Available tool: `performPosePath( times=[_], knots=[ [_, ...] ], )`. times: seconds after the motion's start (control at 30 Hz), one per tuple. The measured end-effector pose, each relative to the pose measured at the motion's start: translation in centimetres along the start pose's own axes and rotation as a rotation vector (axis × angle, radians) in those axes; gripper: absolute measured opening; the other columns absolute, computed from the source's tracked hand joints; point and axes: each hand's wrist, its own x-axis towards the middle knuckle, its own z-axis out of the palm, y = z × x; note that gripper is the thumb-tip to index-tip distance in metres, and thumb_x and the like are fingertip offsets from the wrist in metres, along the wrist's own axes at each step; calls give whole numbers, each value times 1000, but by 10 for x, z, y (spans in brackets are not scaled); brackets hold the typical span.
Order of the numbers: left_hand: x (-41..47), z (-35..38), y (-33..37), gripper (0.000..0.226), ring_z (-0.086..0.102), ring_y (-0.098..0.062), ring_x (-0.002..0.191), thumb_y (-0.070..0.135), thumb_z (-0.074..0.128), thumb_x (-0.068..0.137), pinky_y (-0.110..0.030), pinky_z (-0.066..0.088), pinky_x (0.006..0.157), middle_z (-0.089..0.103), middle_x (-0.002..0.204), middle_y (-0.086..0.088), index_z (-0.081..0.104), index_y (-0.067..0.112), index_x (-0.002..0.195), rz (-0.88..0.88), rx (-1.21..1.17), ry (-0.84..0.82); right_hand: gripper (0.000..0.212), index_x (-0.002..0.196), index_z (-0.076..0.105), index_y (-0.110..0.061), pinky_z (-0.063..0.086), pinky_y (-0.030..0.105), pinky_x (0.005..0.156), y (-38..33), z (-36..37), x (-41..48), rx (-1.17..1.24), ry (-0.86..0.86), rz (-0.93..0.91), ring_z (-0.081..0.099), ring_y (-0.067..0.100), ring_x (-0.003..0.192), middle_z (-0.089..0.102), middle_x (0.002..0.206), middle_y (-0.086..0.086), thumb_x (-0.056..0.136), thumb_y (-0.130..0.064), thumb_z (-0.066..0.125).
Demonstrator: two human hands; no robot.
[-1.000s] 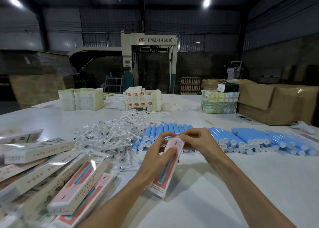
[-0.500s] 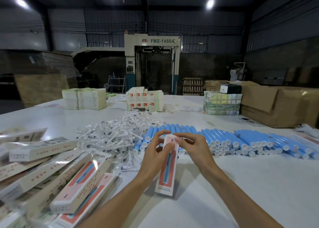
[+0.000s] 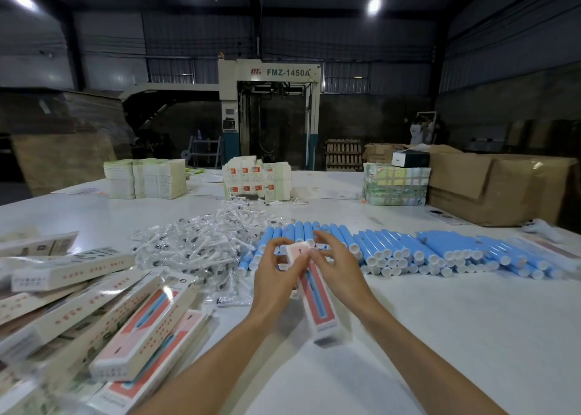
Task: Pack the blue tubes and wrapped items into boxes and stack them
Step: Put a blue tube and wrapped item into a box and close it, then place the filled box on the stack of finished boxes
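With left hand (image 3: 276, 278) and right hand (image 3: 341, 268) we pinch the far end of the box (image 3: 319, 307), newly swung toward us. We expect stacking next.

The one camera rides on my head, facing forward and down over the broad white table (image 3: 408, 336), my forearms (image 3: 201, 367) coming up from the bottom edge. It sits nearest my left hand (image 3: 273, 279) and right hand (image 3: 341, 273), both holding the long pink-and-white cardboard carton (image 3: 318, 301); its wide angle reaches past the rows of blue plastic tubes (image 3: 440, 251) to the tall beige machine (image 3: 268, 116) far ahead.
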Motion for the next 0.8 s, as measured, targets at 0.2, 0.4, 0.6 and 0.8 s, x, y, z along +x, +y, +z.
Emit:
performPosePath(
  times=[0.2,0.4,0.6,0.8],
  knots=[
    [2,-2,-9,38,82,-20,80,36,86,92,-37,66,63,77,103,-10,53,37,111,-102,-64,67,75,152,30,-36,50,41,94,3,3,-20,-448,-290,-55,52,15,127,37,149,-12,90,-61,63],
    [-8,12,-9,33,78,-16,100,38,71,104,-32,65,77,71,126,-6,53,26,130,-166,-124,-167,57,156,28,-38,52,43,85,21,-25,-41,-632,-178,-166,57,22,126,43,147,-6,106,-47,54],
    [-20,11,-22,30,59,-5,120,28,65,107,-34,53,102,62,127,13,59,30,136,260,482,-411,58,155,36,-39,38,35,79,56,-124,-57,-837,-24,77,58,22,123,54,140,-6,100,-46,53],
    [-30,15,-19,27,46,5,130,30,64,107,-31,41,107,53,130,34,61,45,130,518,632,-630,55,153,43,-29,48,37,92,98,-245,-102,-1019,75,370,54,26,124,59,135,6,102,-45,55]
  ],
)
